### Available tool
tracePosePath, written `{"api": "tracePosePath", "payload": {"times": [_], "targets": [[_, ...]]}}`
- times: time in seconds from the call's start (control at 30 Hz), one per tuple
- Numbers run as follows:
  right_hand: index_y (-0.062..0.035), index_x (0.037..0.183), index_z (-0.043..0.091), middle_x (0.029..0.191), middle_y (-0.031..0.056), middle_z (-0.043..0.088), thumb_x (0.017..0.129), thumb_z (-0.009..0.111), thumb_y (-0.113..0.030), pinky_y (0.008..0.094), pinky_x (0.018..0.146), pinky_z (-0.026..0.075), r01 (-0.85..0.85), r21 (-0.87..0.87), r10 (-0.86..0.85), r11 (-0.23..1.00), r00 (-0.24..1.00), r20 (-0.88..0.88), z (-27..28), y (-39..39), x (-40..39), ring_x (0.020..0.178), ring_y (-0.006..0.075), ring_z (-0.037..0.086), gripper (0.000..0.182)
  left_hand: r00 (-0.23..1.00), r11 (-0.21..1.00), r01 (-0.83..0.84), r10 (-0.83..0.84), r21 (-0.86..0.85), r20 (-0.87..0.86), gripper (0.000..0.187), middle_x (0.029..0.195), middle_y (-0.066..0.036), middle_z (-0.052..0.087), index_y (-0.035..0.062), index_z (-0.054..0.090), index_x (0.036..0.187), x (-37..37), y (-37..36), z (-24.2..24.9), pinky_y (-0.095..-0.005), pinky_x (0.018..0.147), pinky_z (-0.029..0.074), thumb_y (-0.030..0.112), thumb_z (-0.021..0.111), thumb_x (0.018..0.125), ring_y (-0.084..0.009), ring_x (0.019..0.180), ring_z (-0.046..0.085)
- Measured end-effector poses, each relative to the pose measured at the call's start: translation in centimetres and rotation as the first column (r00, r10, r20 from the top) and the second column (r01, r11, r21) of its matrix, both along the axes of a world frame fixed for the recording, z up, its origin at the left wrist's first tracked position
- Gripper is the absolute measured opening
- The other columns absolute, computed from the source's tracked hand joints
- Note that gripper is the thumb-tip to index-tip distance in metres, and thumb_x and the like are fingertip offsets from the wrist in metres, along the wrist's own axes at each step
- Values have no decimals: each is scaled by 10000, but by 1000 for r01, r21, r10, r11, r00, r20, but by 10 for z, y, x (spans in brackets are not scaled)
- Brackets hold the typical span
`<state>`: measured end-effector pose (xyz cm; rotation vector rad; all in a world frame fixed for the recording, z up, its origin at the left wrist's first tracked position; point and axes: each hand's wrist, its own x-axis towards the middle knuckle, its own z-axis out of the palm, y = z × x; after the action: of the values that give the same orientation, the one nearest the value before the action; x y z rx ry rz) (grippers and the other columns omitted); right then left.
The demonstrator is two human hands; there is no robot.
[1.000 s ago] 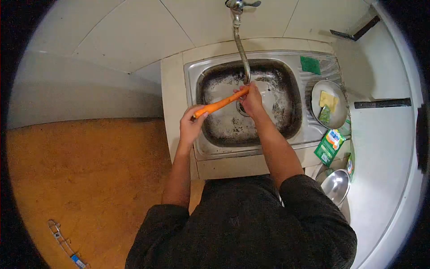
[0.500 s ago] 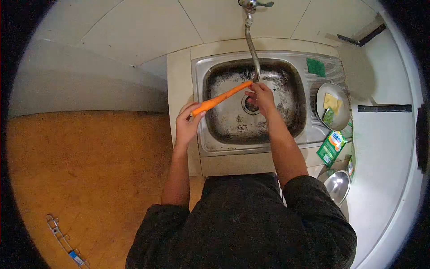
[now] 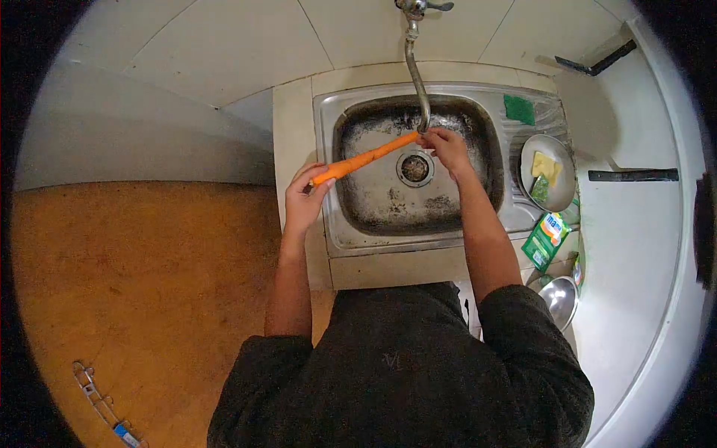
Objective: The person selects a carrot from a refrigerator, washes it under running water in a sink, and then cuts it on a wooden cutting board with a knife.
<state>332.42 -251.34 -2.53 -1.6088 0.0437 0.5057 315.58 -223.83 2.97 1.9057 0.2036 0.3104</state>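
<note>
A long orange carrot (image 3: pixel 366 158) spans my two hands above the steel sink (image 3: pixel 403 209), slanting up toward the right. My left hand (image 3: pixel 305 196) grips its thick end at the sink's left rim, thumb and fingers closed round it. At the thin tip, my right hand (image 3: pixel 446 148) pinches the carrot just under the mouth of the curved tap spout (image 3: pixel 420 89). Below the carrot the drain (image 3: pixel 415 169) shows in the basin floor. I cannot make out whether water is running.
On the drainboard lie a green scouring pad (image 3: pixel 519 110) and a metal bowl (image 3: pixel 565 196) holding a yellow sponge (image 3: pixel 544 169). A green dish soap pouch (image 3: pixel 546 242) and another steel bowl (image 3: pixel 560 302) stand at the right. A wire hook rack (image 3: pixel 101 403) lies on the brown surface at lower left.
My right hand has turned, its fingers now gathered round the carrot's tip and the drain more exposed. The left hand keeps its hold on the thick end. The whole view has shifted slightly.
</note>
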Motion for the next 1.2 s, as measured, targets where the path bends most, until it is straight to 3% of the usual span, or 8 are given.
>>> {"api": "tracePosePath", "payload": {"times": [0.07, 0.13, 0.33, 0.4, 0.6, 0.67, 0.87, 1.2], "targets": [[40, 978, 643, 843, 85, 695, 911, 557, -172, 279, 686, 514, 3, -50, 0, 999, 998, 63, -3, 0, 1, 777, 141, 662, 239, 1000, 996, 10, -11, -88, -12, 272, 1174, -108, 564, 9, 644, 1060, 1, 1, -5, -296, 921, 443, 12, 697, 794, -200, 1079, 551], [53, 954, 645, 838, 94, 696, 912, 551, -156, 276, 718, 519, -65, -4, 65, 998, 981, 185, -18, -3, 3, 780, 148, 669, 233, 1000, 997, 6, -6, -73, 2, 269, 1173, -110, 568, -2, 642, 1051, 2, 1, -3, -289, 919, 445, 1, 697, 788, -197, 1083, 548], [68, 951, 638, 833, 119, 698, 909, 552, -118, 277, 723, 526, -40, -103, 64, 994, 968, 243, -11, -1, -4, 804, 153, 678, 209, 1000, 1000, 10, -10, -9, -11, 269, 1181, -112, 568, -10, 643, 1044, -3, 1, 2, -286, 919, 447, 0, 701, 782, -194, 1091, 545], [69, 953, 636, 833, 117, 698, 908, 553, -117, 277, 720, 526, -47, -121, 76, 992, 965, 250, -12, -1, -4, 806, 155, 680, 209, 1000, 999, 4, -3, 36, -31, 267, 1182, -113, 568, -11, 644, 1043, -5, 0, 5, -289, 924, 443, 4, 702, 783, -195, 1092, 544], [75, 995, 621, 844, 113, 696, 899, 580, -164, 281, 706, 519, -52, -149, 87, 987, 968, 237, -13, 4, -6, 776, 162, 674, 261, 999, 993, -23, 19, -116, -31, 250, 1153, -123, 590, -6, 648, 1026, -10, 0, 2, -297, 931, 437, 0, 700, 781, -209, 1088, 554], [76, 1007, 618, 847, 116, 694, 894, 589, -177, 282, 709, 515, -56, -211, 108, 976, 965, 239, -11, 6, -9, 770, 163, 669, 279, 1000, 998, 3, -5, 60, 23, 249, 1149, -122, 591, -2, 649, 1028, -11, 1, 4, -294, 924, 439, 2, 698, 783, -203, 1078, 557], [48, 983, 643, 844, 110, 692, 888, 575, -177, 281, 720, 498, -37, -106, 60, 994, 974, 220, -22, 18, -9, 773, 158, 653, 254, 999, 1000, -16, 16, -21, 31, 262, 1147, -110, 590, 5, 651, 1037, -15, 5, 4, -276, 891, 457, 8, 704, 780, -183, 1066, 559], [29, 909, 647, 799, 82, 666, 915, 547, -214, 292, 705, 477, 6, -72, 9, 997, 977, 213, -53, 27, -11, 743, 145, 610, 263, 999, 999, -24, 23, 45, 25, 272, 1151, -121, 596, 8, 646, 1044, -21, 0, 11, -299, 928, 439, 14, 707, 779, -205, 1084, 558]]}}
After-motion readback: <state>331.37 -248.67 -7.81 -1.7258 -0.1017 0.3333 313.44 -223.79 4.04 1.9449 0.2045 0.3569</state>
